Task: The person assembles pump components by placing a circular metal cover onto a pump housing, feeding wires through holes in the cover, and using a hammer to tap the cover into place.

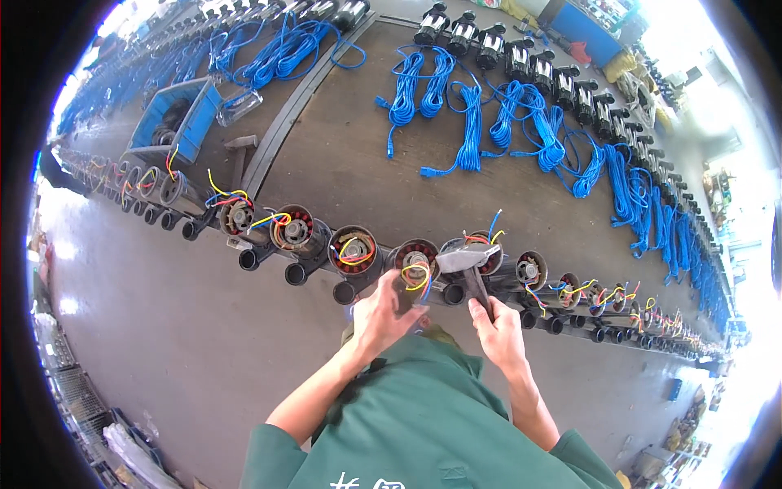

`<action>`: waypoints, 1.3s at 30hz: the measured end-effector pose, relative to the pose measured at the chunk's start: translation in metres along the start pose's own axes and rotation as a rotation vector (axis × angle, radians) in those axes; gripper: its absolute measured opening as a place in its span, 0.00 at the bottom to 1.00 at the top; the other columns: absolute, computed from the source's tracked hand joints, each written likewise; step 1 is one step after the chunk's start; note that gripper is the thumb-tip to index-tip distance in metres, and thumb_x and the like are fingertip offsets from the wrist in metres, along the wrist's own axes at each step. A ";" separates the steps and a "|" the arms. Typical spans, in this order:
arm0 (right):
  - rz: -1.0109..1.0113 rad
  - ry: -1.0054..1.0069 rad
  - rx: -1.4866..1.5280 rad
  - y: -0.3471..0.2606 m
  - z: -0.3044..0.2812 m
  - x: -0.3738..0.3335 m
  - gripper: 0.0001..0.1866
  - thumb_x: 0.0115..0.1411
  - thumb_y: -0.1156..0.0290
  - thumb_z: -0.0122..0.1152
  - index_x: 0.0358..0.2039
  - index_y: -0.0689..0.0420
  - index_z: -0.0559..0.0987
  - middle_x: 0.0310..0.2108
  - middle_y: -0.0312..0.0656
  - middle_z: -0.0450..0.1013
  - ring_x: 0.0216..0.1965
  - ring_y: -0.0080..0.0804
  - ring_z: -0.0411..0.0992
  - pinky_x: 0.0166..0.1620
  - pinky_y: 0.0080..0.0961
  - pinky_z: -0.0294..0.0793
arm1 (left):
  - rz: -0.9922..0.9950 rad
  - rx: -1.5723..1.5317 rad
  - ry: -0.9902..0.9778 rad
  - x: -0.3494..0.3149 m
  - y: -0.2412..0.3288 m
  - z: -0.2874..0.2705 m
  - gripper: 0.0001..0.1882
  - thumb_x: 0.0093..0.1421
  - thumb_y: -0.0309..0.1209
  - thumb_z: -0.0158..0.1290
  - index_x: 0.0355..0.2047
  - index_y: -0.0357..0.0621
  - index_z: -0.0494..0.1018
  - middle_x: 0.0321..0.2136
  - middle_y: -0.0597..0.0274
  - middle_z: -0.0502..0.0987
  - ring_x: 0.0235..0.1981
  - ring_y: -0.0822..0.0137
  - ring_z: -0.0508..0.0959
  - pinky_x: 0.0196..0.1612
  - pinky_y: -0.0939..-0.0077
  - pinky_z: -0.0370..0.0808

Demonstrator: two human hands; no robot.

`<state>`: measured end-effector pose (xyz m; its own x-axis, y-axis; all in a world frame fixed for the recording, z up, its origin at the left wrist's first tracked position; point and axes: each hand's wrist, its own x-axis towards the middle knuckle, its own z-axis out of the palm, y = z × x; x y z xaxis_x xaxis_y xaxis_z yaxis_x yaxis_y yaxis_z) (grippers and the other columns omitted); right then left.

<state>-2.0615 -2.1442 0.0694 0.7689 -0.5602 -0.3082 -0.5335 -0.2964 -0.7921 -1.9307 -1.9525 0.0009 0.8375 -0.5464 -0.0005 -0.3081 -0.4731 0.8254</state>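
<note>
Grey metal hammer (468, 258) gripped in my right hand (498, 332), head in front of one open motor (491, 262). My left hand (381, 318) half open near wires (428, 280) of the neighbouring motor (416, 257); contact unclear.

Right hand (502, 336) grips a hammer (466, 258) — left hand (380, 318) beside coloured wires (419, 268).

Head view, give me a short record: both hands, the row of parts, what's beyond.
Right hand: gripping a hammer by its handle
Left hand: curled at an open cylindrical housing; contact unclear
Row: more housings with coloured wires, along the table's near edge
Far side: coiled blue cables beside black-and-silver units
Upper left: blue crate holding dark parts, second hammer nearby
</note>
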 end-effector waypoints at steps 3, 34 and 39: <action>-0.028 0.045 0.056 -0.018 0.004 0.001 0.19 0.70 0.58 0.62 0.34 0.64 0.79 0.15 0.34 0.67 0.19 0.18 0.61 0.23 0.26 0.62 | 0.274 0.067 0.035 0.012 0.018 0.001 0.34 0.49 0.51 0.73 0.48 0.42 0.73 0.23 0.61 0.76 0.20 0.62 0.77 0.25 0.66 0.75; -0.169 -0.091 -0.194 -0.059 0.011 0.016 0.17 0.68 0.60 0.63 0.34 0.65 0.79 0.15 0.45 0.69 0.16 0.31 0.66 0.24 0.31 0.66 | 0.240 0.031 -0.227 0.008 -0.062 0.036 0.09 0.67 0.34 0.55 0.39 0.41 0.75 0.36 0.46 0.78 0.40 0.43 0.77 0.44 0.49 0.74; -0.259 -0.035 -0.108 -0.040 0.021 0.017 0.18 0.70 0.60 0.61 0.30 0.63 0.76 0.15 0.37 0.68 0.18 0.21 0.62 0.23 0.27 0.63 | 0.425 -0.044 -0.256 0.003 -0.051 0.022 0.09 0.65 0.32 0.57 0.36 0.38 0.74 0.43 0.47 0.76 0.45 0.45 0.75 0.49 0.53 0.74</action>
<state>-2.0203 -2.1259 0.0848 0.8952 -0.4285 -0.1223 -0.3507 -0.5081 -0.7867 -1.9218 -1.9451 -0.0538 0.5026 -0.8392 0.2075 -0.5747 -0.1450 0.8054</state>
